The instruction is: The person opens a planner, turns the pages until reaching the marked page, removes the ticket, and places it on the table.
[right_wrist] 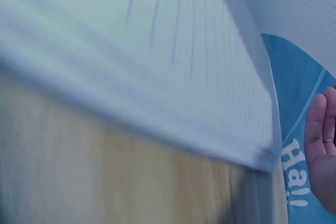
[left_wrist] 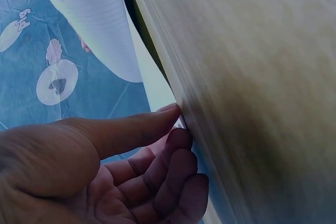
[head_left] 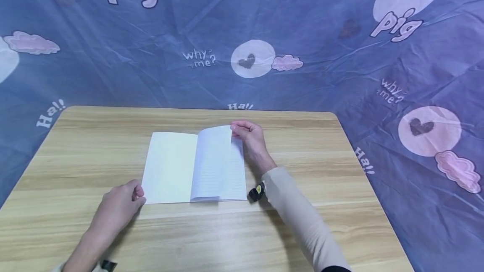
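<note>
– Where's the notebook?
– Open on the table, midway between the side edges. The left hand grips its near left corner; the right hand pinches a raised page.
– Handling?
– Light, limp, easily creased, I'd judge; take pages by the corner.
– Writing?
– "pig", "why me?", "Ha!!" on the cloth.

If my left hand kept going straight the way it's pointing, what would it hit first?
Probably the notebook: your left hand points at its near left corner and seems to touch it there, though exact contact is unclear.
</note>
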`<state>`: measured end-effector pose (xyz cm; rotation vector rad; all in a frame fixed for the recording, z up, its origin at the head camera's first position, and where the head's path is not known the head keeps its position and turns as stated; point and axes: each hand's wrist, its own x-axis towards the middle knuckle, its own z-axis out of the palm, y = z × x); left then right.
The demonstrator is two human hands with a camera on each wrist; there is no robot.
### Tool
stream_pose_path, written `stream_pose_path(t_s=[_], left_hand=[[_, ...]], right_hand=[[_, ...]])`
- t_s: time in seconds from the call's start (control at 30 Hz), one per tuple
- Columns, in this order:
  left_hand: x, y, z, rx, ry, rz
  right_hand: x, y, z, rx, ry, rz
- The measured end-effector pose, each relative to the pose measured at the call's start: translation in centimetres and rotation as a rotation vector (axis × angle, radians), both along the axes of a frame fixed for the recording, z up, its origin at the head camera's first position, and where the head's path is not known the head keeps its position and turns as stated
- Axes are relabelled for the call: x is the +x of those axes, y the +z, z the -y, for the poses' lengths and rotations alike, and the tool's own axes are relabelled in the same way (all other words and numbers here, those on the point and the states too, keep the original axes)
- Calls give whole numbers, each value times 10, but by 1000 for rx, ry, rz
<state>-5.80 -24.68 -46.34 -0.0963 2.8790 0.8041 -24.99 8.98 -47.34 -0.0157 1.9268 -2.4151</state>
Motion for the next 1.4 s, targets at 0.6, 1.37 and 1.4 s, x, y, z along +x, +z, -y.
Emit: stream_pose_path(t_s=[0.6, 1.37, 1.4], left_hand=[[9, 24, -19, -29, -12, -268], [-12, 21, -111, 161, -708, -963], [-12, 22, -112, 161, -709, -980]], right_hand=[[0, 9, 17, -136, -36, 49], [1, 16, 27, -201, -31, 75], [1, 16, 27, -200, -30, 75]])
